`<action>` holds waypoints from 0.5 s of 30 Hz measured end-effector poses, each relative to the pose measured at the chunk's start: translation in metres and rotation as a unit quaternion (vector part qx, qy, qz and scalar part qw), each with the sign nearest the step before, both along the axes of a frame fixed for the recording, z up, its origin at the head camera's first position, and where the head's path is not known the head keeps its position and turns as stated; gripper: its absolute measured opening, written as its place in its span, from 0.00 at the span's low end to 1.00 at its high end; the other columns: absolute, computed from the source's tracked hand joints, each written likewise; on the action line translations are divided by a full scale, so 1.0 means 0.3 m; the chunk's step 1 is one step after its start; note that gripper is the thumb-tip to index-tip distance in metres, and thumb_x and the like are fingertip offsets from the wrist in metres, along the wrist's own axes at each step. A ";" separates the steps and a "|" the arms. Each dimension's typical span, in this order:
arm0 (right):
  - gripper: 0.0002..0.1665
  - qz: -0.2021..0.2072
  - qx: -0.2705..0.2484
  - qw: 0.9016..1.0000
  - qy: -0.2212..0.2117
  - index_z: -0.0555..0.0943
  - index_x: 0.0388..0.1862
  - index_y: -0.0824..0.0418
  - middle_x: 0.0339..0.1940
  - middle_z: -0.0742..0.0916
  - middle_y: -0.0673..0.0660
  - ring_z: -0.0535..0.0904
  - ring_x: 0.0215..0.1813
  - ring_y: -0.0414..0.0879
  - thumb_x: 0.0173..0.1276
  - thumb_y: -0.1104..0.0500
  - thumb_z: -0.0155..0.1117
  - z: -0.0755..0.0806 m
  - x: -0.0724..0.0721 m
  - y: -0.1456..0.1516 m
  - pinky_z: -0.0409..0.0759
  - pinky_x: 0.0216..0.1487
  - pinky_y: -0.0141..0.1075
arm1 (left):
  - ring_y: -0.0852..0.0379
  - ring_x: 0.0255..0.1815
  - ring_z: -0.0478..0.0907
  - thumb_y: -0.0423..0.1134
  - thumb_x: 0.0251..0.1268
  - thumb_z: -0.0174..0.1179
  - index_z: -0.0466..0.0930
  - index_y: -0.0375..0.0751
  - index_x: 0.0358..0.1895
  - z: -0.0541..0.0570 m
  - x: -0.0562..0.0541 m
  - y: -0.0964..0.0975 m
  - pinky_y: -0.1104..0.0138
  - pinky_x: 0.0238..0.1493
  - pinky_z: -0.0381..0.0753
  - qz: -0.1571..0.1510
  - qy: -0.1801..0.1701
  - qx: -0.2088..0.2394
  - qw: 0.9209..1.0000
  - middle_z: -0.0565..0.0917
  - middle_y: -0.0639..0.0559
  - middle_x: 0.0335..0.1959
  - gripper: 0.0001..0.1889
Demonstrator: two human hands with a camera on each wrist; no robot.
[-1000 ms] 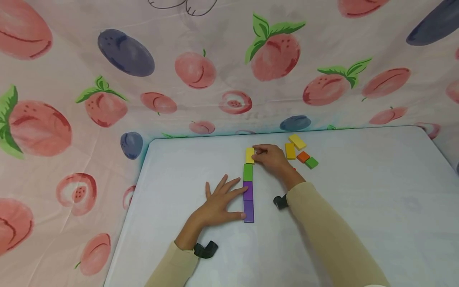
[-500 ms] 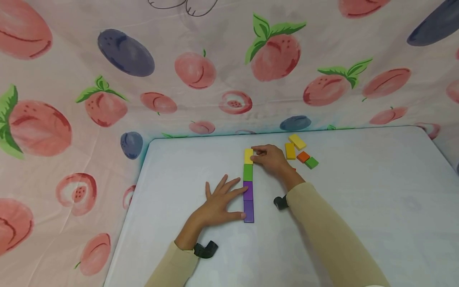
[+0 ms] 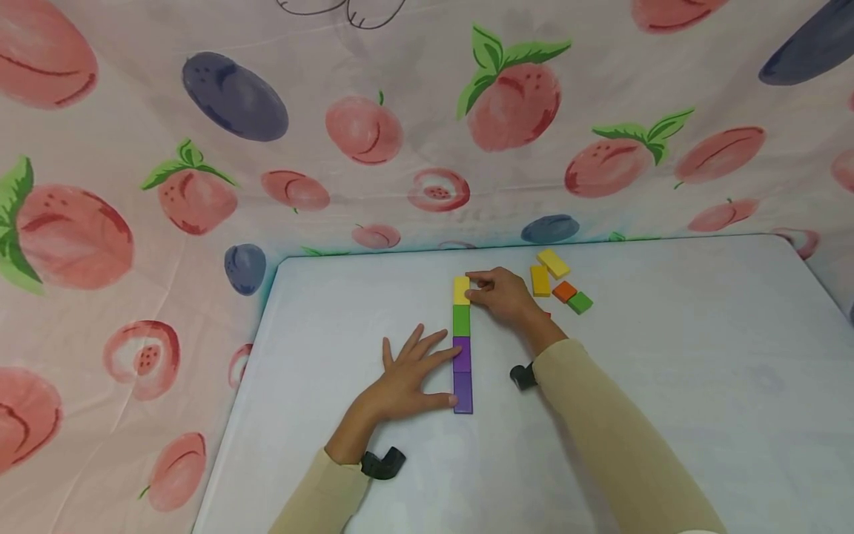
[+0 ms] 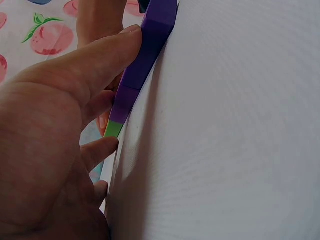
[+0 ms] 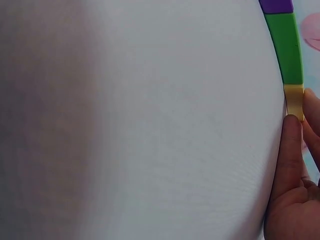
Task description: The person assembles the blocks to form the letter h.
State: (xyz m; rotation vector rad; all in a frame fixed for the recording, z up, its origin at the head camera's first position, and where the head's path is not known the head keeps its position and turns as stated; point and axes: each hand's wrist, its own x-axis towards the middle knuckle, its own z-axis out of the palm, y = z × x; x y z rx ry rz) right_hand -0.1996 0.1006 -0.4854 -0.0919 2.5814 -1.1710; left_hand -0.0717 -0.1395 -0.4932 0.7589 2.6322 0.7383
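On white tabletop point(image 3: 494, 460) before pink fruit-printed cloth point(image 3: 414, 67): touching purple rectangular blocks point(image 3: 462, 386) with left hand point(image 3: 403, 386) spread, pinching yellow rectangular block point(image 3: 460, 289) with right hand point(image 3: 505, 297).

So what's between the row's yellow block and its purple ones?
A single green block, with no visible gap at either end; the head view shows it.

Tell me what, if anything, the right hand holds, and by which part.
The yellow block, by its right side; the exact contact is partly hidden.
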 end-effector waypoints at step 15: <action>0.29 0.017 0.021 1.000 0.014 0.77 0.72 0.49 0.57 0.82 0.61 0.78 0.58 0.55 0.74 0.49 0.66 0.006 0.009 -0.001 0.78 0.65 0.49 | 0.44 0.87 0.33 0.68 0.62 0.64 0.62 0.69 0.78 0.001 0.001 -0.002 0.24 0.68 0.20 -0.002 0.002 0.002 1.000 0.52 0.58 0.85 0.41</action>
